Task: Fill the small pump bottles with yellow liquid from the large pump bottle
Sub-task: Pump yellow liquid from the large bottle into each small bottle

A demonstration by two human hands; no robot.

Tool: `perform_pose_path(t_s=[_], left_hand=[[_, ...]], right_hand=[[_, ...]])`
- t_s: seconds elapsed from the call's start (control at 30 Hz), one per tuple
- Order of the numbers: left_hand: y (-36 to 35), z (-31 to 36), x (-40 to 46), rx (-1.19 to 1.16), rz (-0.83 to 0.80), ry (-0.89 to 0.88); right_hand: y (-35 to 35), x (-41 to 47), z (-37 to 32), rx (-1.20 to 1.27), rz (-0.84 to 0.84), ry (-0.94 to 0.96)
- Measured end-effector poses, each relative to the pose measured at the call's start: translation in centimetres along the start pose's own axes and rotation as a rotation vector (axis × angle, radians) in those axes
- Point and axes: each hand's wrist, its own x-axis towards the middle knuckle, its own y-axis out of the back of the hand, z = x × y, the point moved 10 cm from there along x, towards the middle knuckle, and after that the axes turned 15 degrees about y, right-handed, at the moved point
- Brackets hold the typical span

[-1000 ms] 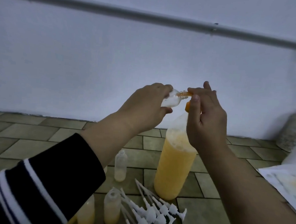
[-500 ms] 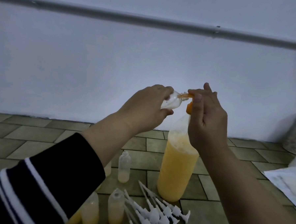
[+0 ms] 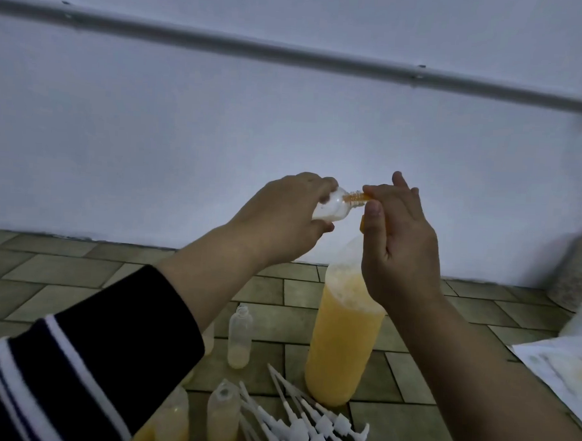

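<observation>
The small bottle (image 3: 97, 196) lies sideways in the left hand (image 3: 283, 216), which grips it, its neck on the orange spout (image 3: 366, 199). The right hand (image 3: 400, 239) pinches that spout above the large bottle (image 3: 340, 341). If the neck slips off, yellow liquid could squirt onto the floor (image 3: 77, 276) below.

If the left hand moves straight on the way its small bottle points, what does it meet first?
Probably the right hand: the small clear plastic bottle in the left hand already has its neck on the orange pump nozzle there.
</observation>
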Motion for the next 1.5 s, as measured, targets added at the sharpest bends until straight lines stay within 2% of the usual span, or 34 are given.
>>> perform_pose_path(t_s=[0.1, 0.33, 0.57, 0.83, 1.03, 1.27, 1.5], left_hand=[[1.0, 0.2, 0.4, 0.001, 0.021, -0.006], [0.0, 0.0, 0.1, -0.059, 0.014, 0.004], [0.4, 0.0, 0.4, -0.031, 0.002, 0.003], [-0.5, 0.4, -0.1, -0.066, -0.015, 0.0], [0.4, 0.2, 0.3, -0.031, 0.0, 0.018], [0.1, 0.5, -0.2, -0.087, 0.013, 0.005], [0.3, 0.1, 0.0, -0.069, 0.014, 0.024]], right_hand=[[0.8, 0.9, -0.4, 0.003, -0.019, 0.022], [0.3, -0.1, -0.4, -0.029, 0.083, 0.003], [0.3, 0.9, -0.3, -0.001, 0.019, -0.025], [0.6, -0.3, 0.5, 0.023, 0.104, -0.005], [0.7, 0.6, 0.0, 0.043, 0.041, -0.005], [1.0, -0.3, -0.1, -0.014, 0.144, 0.032], [0.7, 0.6, -0.2, 0.02, 0.079, 0.021]])
